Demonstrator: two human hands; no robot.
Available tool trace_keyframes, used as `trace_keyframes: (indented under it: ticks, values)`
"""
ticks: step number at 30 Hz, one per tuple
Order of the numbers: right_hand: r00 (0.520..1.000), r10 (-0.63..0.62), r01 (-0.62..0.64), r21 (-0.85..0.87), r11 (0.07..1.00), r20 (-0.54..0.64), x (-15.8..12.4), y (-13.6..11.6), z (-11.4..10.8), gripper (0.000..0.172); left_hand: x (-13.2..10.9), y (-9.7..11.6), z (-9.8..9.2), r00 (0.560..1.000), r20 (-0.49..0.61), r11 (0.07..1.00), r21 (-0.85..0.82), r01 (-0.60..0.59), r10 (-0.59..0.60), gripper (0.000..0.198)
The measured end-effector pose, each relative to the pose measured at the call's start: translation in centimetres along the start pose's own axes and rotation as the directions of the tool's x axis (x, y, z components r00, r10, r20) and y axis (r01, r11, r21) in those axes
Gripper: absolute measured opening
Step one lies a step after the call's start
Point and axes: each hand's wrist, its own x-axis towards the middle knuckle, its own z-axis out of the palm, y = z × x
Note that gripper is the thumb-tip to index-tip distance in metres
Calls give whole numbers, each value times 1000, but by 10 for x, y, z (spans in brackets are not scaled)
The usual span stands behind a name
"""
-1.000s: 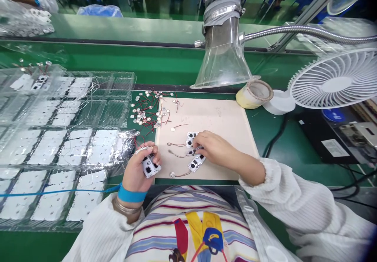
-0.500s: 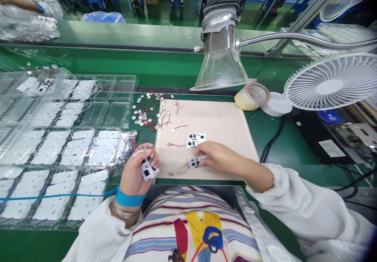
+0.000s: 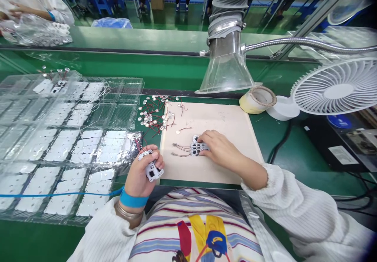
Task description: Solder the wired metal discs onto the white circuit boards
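My left hand (image 3: 146,167) is closed around a few small white circuit boards (image 3: 153,173) with black parts on them, held over the left edge of the beige mat (image 3: 182,171). Lying on the mat, white boards (image 3: 194,149) form a stacked row, with red wires running left to small round discs (image 3: 173,154). My right hand (image 3: 216,146) grips the right side of that row, fingers on the far edge and thumb on the near one. Its palm and fingers hide part of the boards. A single disc with a wire (image 3: 178,131) lies farther back on the mat.
Several wired discs (image 3: 150,116) are heaped at the mat's back left. Clear trays (image 3: 67,130) of white boards cover the left side. A clear extraction hood (image 3: 225,73) hangs behind the mat. A tape roll (image 3: 258,99) and white fan (image 3: 338,91) stand right. A co-worker's arm (image 3: 32,10) shows far left.
My right hand has carried its circuit board away from me, up against the others on the mat. My left hand keeps its boards. The whole view has shifted slightly.
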Motion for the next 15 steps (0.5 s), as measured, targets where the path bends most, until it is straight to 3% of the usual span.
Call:
trace_keyframes:
  ticks: [6,9,12,15]
  values:
    - [997,-72,68,-88,994,-37,-8,3,13,25,-7,2,3,995,-97,997,-77,15,-22,35]
    - [977,-157,137,-134,981,-147,-14,16,33,21,-17,8,1,998,-55,993,-111,34,-40,36]
    - [939,-241,209,-150,966,-246,-11,35,56,23,-27,28,-10,996,21,995,-27,-91,92,33]
    - [902,-294,252,-170,953,-316,-8,52,73,32,-32,71,-34,955,1,926,245,-288,297,33]
